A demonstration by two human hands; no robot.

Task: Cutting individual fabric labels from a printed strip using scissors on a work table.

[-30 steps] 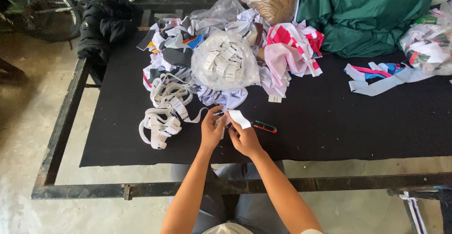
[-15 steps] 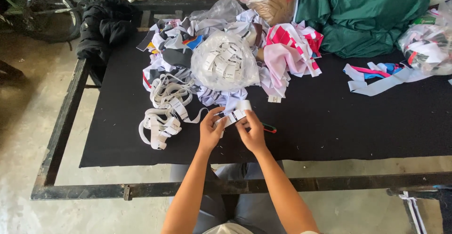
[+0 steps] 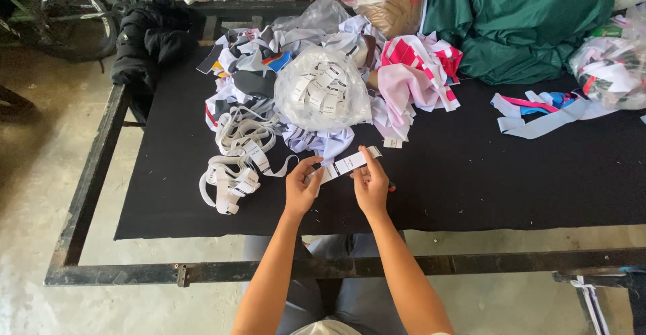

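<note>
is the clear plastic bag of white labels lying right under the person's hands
No, the clear plastic bag of white labels lies farther back on the black table, beyond both hands holding a white label strip.

Bare forearms, no sleeves visible; grey trousers; pale top at bottom edge
</note>
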